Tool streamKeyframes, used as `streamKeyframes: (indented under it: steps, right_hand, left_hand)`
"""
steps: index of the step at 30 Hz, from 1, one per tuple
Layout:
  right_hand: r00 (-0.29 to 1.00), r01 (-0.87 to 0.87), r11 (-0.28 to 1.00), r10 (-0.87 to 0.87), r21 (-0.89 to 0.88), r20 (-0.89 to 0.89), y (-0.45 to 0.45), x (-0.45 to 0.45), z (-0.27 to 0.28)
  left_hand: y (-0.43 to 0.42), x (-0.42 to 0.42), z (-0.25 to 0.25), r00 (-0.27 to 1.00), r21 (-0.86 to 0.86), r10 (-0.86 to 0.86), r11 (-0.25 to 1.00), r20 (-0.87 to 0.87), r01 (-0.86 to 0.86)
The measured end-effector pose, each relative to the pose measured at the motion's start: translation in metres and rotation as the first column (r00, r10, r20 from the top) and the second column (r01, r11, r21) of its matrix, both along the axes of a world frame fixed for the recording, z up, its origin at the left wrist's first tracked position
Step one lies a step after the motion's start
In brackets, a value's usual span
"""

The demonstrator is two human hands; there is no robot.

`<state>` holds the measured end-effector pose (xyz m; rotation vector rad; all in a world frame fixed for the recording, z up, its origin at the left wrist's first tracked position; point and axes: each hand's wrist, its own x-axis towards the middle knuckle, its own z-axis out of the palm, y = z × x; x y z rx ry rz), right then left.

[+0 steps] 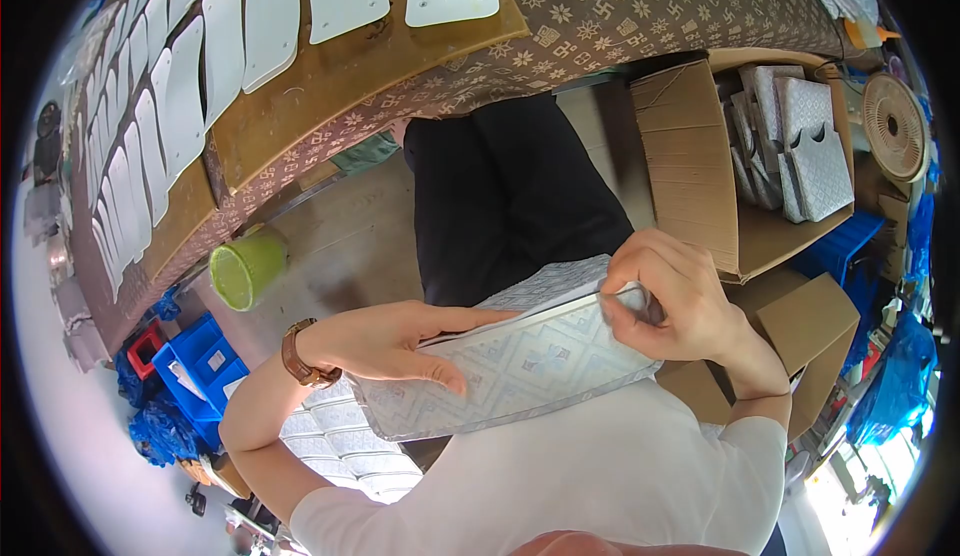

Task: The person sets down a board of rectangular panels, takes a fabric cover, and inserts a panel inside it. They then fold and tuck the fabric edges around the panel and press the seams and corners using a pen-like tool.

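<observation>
A pale grey-blue fabric pouch [530,361] with a diamond pattern lies across my lap, its long opening facing away from me. My left hand [410,344], with a brown-strapped watch [298,353] on the wrist, grips the pouch near its left end. The thumb presses on the outer face while the other fingers reach inside the opening, partly hidden. At the right end of the opening, my right hand [672,291] is closed, thumb and fingers pinching the pouch's upper edge. A pale strip runs along that edge.
White curved panels [270,16] line the table [440,56] ahead and to the left. A cardboard box [690,156] at right holds similar patterned pieces [815,156]. Nearby are a second box [805,321], a fan [895,126], a green bin [235,274] and blue crates [203,361].
</observation>
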<state>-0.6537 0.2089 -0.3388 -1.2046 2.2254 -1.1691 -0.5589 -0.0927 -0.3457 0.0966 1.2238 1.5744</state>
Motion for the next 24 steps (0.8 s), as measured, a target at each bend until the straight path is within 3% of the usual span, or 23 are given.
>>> streamKeyframes:
  steps: [15,19,24]
  right_hand:
    - [1.0,-0.008,1.0,0.008,-0.001,-0.005,-0.002,0.0,-0.003]
    - [1.0,-0.001,1.0,0.001,-0.021,-0.022,-0.004,-0.002,-0.001]
    - [0.999,-0.005,0.997,0.002,-0.083,-0.041,-0.004,-0.001,-0.003]
  left_hand:
    - [0.0,0.008,-0.003,0.989,-0.028,0.065,0.998,0.135,-0.062]
    - [-0.003,0.01,-0.008,0.997,0.013,0.052,0.999,0.051,-0.053]
    - [-0.002,-0.01,0.001,0.965,-0.013,-0.088,0.996,-0.248,0.088]
